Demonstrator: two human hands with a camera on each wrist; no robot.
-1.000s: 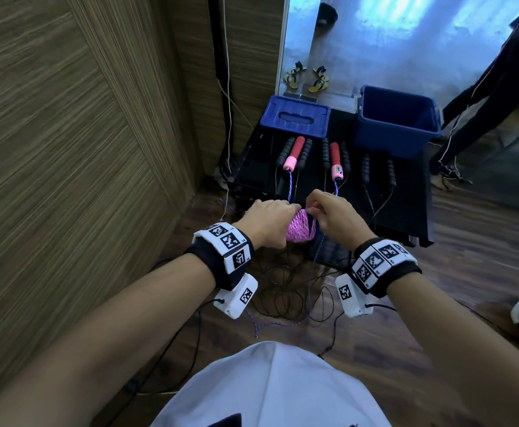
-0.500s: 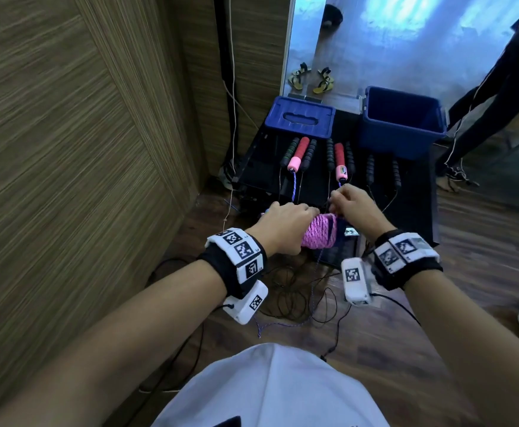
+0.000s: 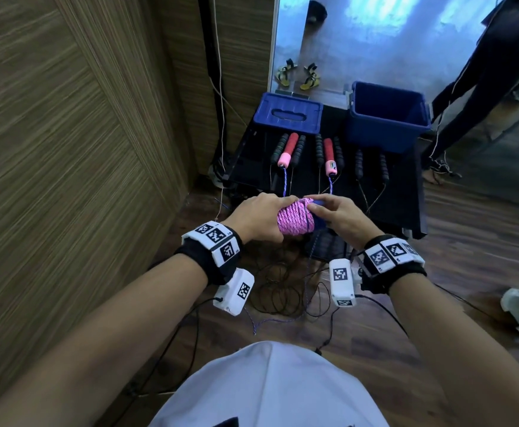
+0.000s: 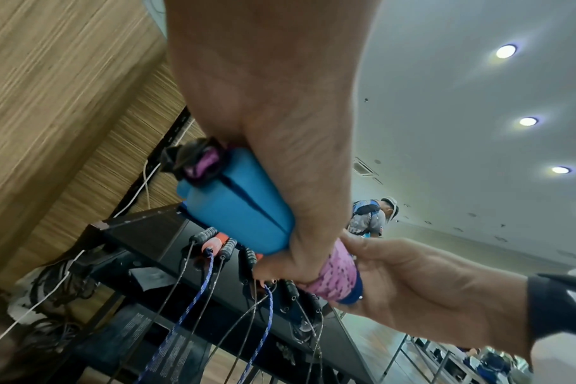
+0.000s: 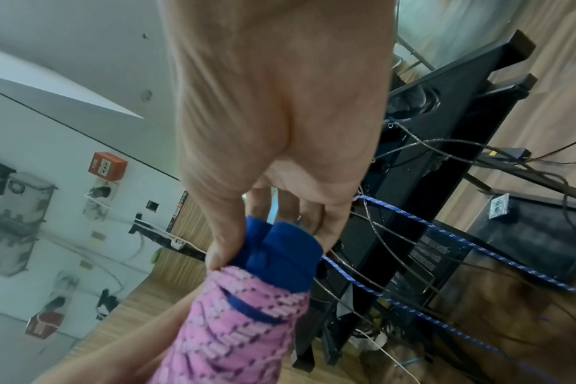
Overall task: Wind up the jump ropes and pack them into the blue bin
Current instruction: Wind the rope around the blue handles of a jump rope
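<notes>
Seen from above: a tight bundle of pink braided jump rope [image 3: 295, 221] wound around a pair of blue foam handles [image 4: 237, 205], held level just in front of a black low surface [image 3: 406, 192]. Left hand [image 3: 256, 220] wrapped round the bundle's left end, fingers curled over the pink coils. Right hand [image 3: 341, 218] at the other end, thumb and fingertips pinching the rope's last turn against the darker blue handle tips [image 5: 280, 252]. Probably the final tuck of the winding. Well beyond, at the far right of the surface, an open deep blue plastic bin [image 3: 387, 121], nothing visible inside; beside it to the left, a matching blue lid [image 3: 287, 117]. Between bin and hands, more rope handles in a row: two with red grips and pink ends [image 3: 285, 149], the rest black and ribbed [image 3: 358, 163], their blue speckled cords [image 5: 444, 233] and thin black wire cords [image 3: 279, 294] trailing off the edge to the wooden floor. Likely risks: a loosened pinch letting the springy coils slip off the smooth foam and unwind; a poorly tucked end working free on the way to the bin; the dangling cords close under the bundle snagging a finger or getting dragged along.
</notes>
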